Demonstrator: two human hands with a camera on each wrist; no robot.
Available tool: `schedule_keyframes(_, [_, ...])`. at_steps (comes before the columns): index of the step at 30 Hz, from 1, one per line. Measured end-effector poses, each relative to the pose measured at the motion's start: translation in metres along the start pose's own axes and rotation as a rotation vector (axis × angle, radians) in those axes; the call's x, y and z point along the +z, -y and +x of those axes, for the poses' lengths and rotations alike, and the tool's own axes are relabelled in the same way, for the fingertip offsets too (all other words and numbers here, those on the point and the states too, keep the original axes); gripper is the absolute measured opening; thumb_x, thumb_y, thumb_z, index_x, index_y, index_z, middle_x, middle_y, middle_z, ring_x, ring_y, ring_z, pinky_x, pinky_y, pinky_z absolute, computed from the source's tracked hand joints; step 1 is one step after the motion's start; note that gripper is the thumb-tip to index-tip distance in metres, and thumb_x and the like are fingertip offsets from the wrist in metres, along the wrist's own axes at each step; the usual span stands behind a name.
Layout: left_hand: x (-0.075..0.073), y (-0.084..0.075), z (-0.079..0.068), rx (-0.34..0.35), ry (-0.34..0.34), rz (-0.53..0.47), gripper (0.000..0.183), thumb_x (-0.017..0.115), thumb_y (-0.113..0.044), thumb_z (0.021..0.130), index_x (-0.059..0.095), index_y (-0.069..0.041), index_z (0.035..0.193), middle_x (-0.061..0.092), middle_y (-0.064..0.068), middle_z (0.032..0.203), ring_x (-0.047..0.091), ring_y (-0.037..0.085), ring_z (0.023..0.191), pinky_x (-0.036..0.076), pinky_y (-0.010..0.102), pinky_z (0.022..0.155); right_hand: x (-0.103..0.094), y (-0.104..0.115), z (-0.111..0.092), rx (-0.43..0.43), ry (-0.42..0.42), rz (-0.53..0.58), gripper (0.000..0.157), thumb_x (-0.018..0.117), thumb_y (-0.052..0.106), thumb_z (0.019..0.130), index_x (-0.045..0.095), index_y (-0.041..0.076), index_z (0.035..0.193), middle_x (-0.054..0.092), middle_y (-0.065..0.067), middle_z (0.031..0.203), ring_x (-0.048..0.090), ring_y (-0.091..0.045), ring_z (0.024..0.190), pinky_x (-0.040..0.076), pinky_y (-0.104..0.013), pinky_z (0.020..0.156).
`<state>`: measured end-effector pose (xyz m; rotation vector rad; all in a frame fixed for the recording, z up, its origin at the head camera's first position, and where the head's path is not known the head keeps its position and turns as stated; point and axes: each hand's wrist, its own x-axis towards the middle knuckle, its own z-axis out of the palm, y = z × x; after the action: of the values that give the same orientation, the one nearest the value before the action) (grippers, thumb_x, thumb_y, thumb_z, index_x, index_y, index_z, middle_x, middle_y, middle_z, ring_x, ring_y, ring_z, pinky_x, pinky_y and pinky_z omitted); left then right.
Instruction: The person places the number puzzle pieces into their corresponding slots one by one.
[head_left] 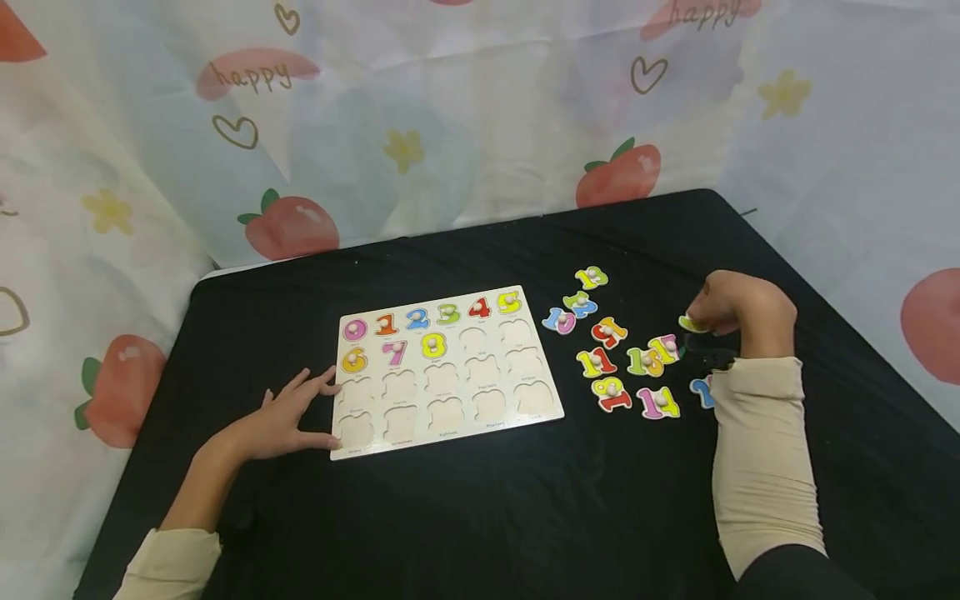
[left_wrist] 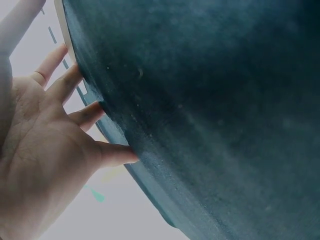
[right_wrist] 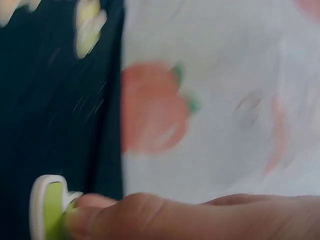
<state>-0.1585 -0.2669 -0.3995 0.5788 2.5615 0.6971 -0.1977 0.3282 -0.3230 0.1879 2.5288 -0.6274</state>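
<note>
My right hand (head_left: pixel 742 304) pinches a green number puzzle piece (head_left: pixel 686 323) above the right side of the table. In the right wrist view the piece (right_wrist: pixel 52 210) has a white edge, and the fingertips cover part of it. On the left, my left hand (head_left: pixel 281 421) lies with fingers spread, fingertips and thumb at the left edge of the wooden number board (head_left: pixel 492 337). Knobbed numbers 0 to 8 sit in the board's upper two rows; the other recesses show bare wood. The left wrist view shows the palm (left_wrist: pixel 50 140) and spread fingers along the board's pale edge.
Several loose two-digit pieces, among them a red and yellow 18 (head_left: pixel 611 393) and a pink and yellow piece (head_left: pixel 658 403), lie right of the board. A blue piece (head_left: pixel 702 390) is partly hidden by the right sleeve. Black cloth (head_left: pixel 450 525) covers the table, with a printed curtain (head_left: pixel 480 125) behind.
</note>
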Motion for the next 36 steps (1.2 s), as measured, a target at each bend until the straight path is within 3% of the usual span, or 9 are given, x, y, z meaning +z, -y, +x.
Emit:
schedule_keyframes(4, [0.0, 0.0, -0.001, -0.007, 0.004, -0.001, 0.087, 0.076, -0.05, 0.073, 0.04, -0.008, 0.14, 0.018, 0.016, 0.154, 0.001, 0.045, 0.138, -0.002, 0.077, 0.092, 0.009, 0.044, 0.0, -0.165, -0.145, -0.069, 0.006, 0.056, 0.003, 0.085, 0.06, -0.001, 0.085, 0.054, -0.01, 0.078, 0.05, -0.024, 0.067, 0.042, -0.038, 0.059])
schedule_keyframes(7, [0.0, 0.001, 0.0, -0.008, 0.005, 0.003, 0.088, 0.075, -0.05, 0.073, 0.039, -0.008, 0.141, 0.018, 0.015, 0.154, 0.001, 0.044, 0.138, -0.001, 0.077, 0.093, 0.02, 0.075, 0.004, -0.298, -0.208, -0.125, 0.01, 0.054, -0.002, 0.083, 0.059, -0.003, 0.092, 0.054, -0.012, 0.085, 0.049, -0.025, 0.071, 0.04, -0.038, 0.062])
schedule_keyframes(13, [-0.001, 0.001, 0.001, -0.007, 0.011, 0.019, 0.09, 0.075, -0.051, 0.073, 0.037, -0.007, 0.142, 0.017, 0.016, 0.154, 0.001, 0.045, 0.138, -0.001, 0.076, 0.093, 0.043, 0.111, 0.015, -0.484, -0.192, -0.183, 0.015, 0.053, -0.006, 0.085, 0.056, -0.004, 0.099, 0.055, -0.012, 0.09, 0.048, -0.024, 0.076, 0.04, -0.036, 0.066])
schedule_keyframes(20, [0.0, 0.001, 0.003, -0.02, 0.006, 0.021, 0.091, 0.075, -0.052, 0.073, 0.037, -0.008, 0.142, 0.018, 0.016, 0.154, 0.001, 0.043, 0.138, 0.0, 0.076, 0.093, 0.057, 0.127, 0.029, -0.536, -0.135, -0.258, 0.015, 0.055, -0.009, 0.083, 0.055, -0.003, 0.097, 0.053, -0.01, 0.085, 0.047, -0.022, 0.074, 0.04, -0.034, 0.065])
schedule_keyframes(28, [-0.003, 0.001, 0.002, -0.021, 0.024, 0.02, 0.09, 0.075, -0.051, 0.073, 0.037, -0.007, 0.142, 0.018, 0.017, 0.153, 0.002, 0.044, 0.138, 0.001, 0.077, 0.093, 0.085, 0.16, 0.04, -0.535, -0.03, -0.429, 0.014, 0.062, -0.006, 0.082, 0.058, 0.002, 0.093, 0.055, -0.006, 0.081, 0.05, -0.019, 0.072, 0.042, -0.029, 0.063])
schedule_keyframes(36, [-0.001, 0.001, 0.002, -0.018, 0.024, 0.013, 0.089, 0.075, -0.051, 0.073, 0.038, -0.007, 0.142, 0.017, 0.016, 0.154, 0.001, 0.043, 0.139, 0.0, 0.077, 0.093, 0.117, 0.191, 0.057, -0.702, 0.0, -0.506, 0.012, 0.055, -0.002, 0.088, 0.058, 0.005, 0.097, 0.056, -0.006, 0.089, 0.05, -0.019, 0.08, 0.042, -0.028, 0.071])
